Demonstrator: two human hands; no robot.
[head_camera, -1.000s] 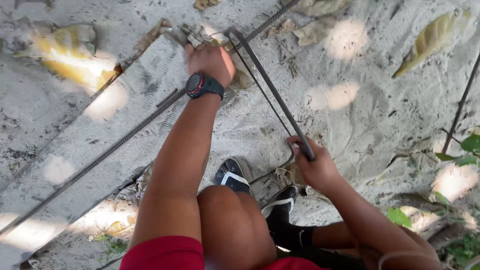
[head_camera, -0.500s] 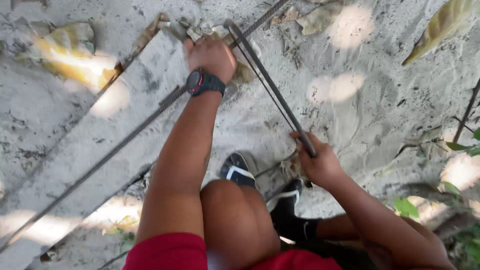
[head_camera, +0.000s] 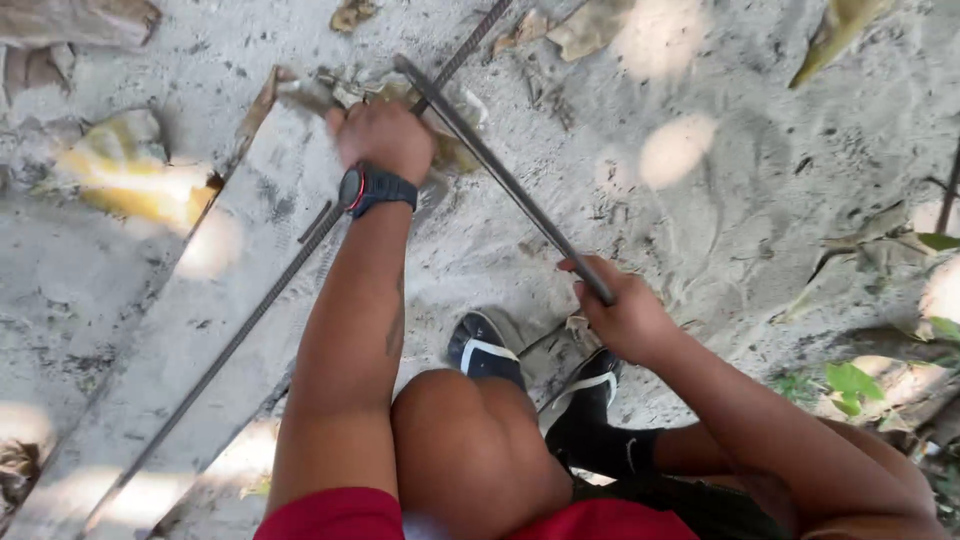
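My left hand, a dark watch on its wrist, presses down on a long ribbed steel bar that lies along a grey wooden plank. My right hand grips the near end of a hacksaw frame, a dark metal rod that slants up to the left and meets the bar just beside my left hand. The bar runs on past the saw to the upper edge. My knee and two dark shoes are below.
Sandy ground lies all around, with dry leaves to the left and at the top. Green plants and twigs sit at the right edge. Red shorts show at the bottom.
The view has tilted slightly. My right hand and the saw frame have shifted a little along the saw's line. My left hand stays on the bar.
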